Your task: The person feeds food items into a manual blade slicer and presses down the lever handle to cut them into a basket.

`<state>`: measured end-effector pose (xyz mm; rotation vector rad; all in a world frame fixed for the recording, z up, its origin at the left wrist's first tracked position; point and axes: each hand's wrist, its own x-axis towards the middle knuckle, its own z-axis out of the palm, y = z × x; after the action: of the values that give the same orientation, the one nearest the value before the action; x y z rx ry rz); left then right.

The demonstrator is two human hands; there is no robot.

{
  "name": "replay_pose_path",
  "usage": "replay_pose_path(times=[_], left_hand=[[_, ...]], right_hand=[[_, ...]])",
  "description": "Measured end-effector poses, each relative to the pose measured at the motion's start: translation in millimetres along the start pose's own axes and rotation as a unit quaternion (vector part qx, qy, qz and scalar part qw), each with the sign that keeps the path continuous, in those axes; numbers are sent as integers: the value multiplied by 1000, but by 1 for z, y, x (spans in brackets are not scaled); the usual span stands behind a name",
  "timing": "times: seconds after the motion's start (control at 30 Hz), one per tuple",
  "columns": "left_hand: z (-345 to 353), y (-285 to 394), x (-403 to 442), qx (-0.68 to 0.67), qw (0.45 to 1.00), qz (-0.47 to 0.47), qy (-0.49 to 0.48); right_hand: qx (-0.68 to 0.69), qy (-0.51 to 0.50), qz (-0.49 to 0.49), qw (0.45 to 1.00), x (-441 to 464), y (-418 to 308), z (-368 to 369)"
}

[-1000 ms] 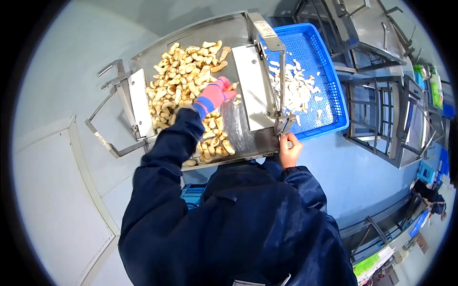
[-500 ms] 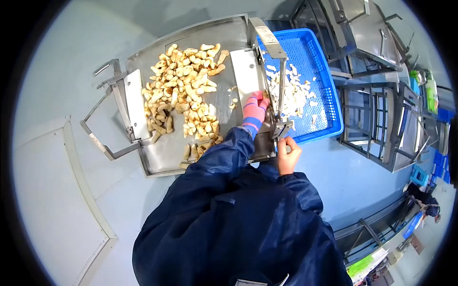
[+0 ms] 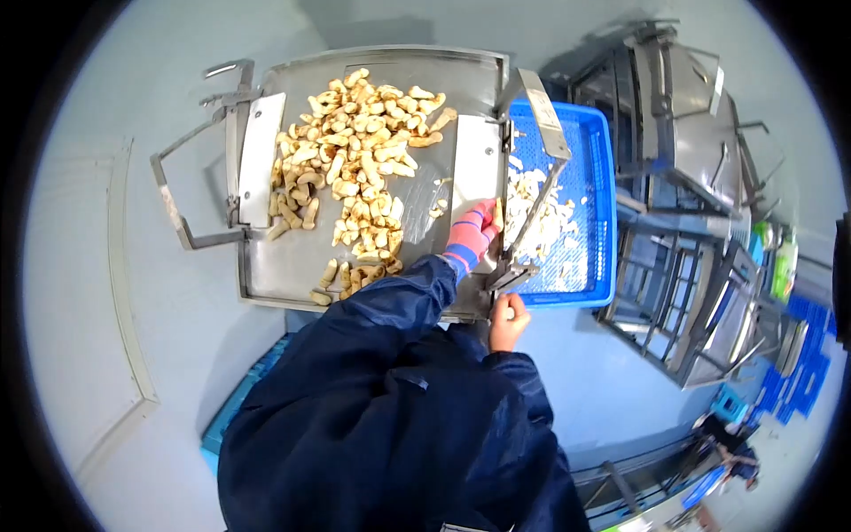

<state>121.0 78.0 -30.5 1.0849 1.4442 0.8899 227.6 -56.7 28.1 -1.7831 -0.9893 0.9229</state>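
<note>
My left hand [image 3: 470, 238], in a pink glove with blue stripes, lies at the right edge of the white cutting board [image 3: 479, 164]. Its fingers are closed on a pale mushroom [image 3: 498, 215] beside the blade of the metal lever cutter [image 3: 542, 202]. My bare right hand [image 3: 507, 323] makes a fist at the near end of the cutter, around its handle, which the fingers mostly hide. A large heap of whole mushrooms [image 3: 368, 146] covers the middle of the steel tray [image 3: 425, 75]. White cut pieces [image 3: 536, 226] lie in the blue basket [image 3: 610, 204] past the blade.
A second lever cutter [image 3: 168, 191] with a white board [image 3: 260, 164] is fixed at the tray's left side. Metal racks [image 3: 674, 293] stand on the right. A teal crate [image 3: 239, 399] sits on the floor at lower left.
The whole view has shifted and turned, so the tray and basket sit lower. My left hand stays at the blade, where the mushroom shows more clearly. My right hand remains at the cutter's near end.
</note>
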Motion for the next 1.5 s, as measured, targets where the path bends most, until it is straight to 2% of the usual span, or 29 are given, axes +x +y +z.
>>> replay_pose_path(times=[0.03, 0.07, 0.1, 0.13, 0.2, 0.23, 0.27, 0.33, 0.4, 0.43, 0.47, 0.53, 0.57, 0.67, 0.7, 0.73, 0.8, 0.9, 0.97, 1.03, 1.13, 1.17, 1.2, 1.27, 1.3, 1.4, 1.43, 1.5], left_hand=[[-1, 2, 2, 4, 1000, -4, 2], [-2, 5, 0, 8, 1000, -13, 2], [-2, 7, -3, -61, 998, -15, -6], [-6, 16, -3, -34, 999, -14, -22], [-3, 7, 1, 30, 999, 9, -6], [-6, 17, 1, 17, 1000, -17, -20], [-10, 26, -2, 3, 998, -47, -34], [-7, 12, 8, 13, 999, -9, -39], [-4, -1, 9, -4, 999, 7, -44], [-3, 4, 8, -70, 996, -2, -56], [0, -12, 14, -59, 997, 19, -46], [-10, 12, 7, -48, 997, -28, -55], [-10, 10, 9, -38, 997, -13, -64], [-10, 2, 10, -19, 998, 12, -55], [-1, -17, 18, -95, 992, 13, -80], [3, -24, 21, -119, 989, 15, -81], [4, -20, 20, -93, 994, 6, -58], [-11, 14, 10, 9, 997, -24, -75], [-6, 8, 10, -29, 998, -9, -62], [-9, 16, 8, -30, 997, -18, -65], [13, -38, 26, -95, 993, 7, -69], [12, -36, 31, -63, 993, 59, -77], [12, -36, 30, -73, 993, 30, -83], [8, -23, 27, -92, 991, -25, -92], [1, -3, 16, -72, 997, -14, -33], [-13, 9, 13, -18, 999, 8, -38], [-18, 19, 8, 4, 999, -14, -31], [-14, 12, 10, -4, 1000, -6, -23]], right_hand=[[9, 16, 2, 1000, 1, 3, -1], [35, 20, 0, 999, 3, -27, -2], [34, 24, 1, 999, 6, -58, -5], [33, 32, 6, 999, 7, -86, -5], [-29, 42, -31, 998, 4, -67, -3], [-12, 20, -28, 999, 4, -21, -2], [4, -4, -22, 1000, 3, -15, 2], [3, 7, -19, 1000, 7, -2, -3], [15, 27, -4, 999, 5, -73, -5], [0, 19, -49, 999, 9, -78, -6], [17, 17, -50, 998, 9, -64, -5], [-21, 29, -118, 992, 6, -8, 0], [1, -3, -61, 998, 3, -8, 4], [-11, 23, -78, 997, 4, -26, -2], [-10, 25, -59, 998, 5, -63, -4], [64, 5, 32, 997, 6, -87, -7], [11, 8, 19, 1000, 7, -75, -8], [-24, 13, -86, 996, 4, 2, 1], [-6, -14, -25, 1000, 2, 20, -2], [11, -5, 5, 1000, 2, -4, -3], [30, 12, 16, 999, 8, -68, -7], [33, 5, 16, 999, 12, -84, -9], [36, -3, 15, 999, 14, -92, -10], [24, 5, 14, 1000, 11, -73, -8], [14, 13, 13, 1000, 7, -50, -8], [5, 3, 10, 1000, 3, 3, -1], [5, -2, 16, 1000, 2, 18, -2], [3, -7, 15, 1000, 3, 18, 0]])
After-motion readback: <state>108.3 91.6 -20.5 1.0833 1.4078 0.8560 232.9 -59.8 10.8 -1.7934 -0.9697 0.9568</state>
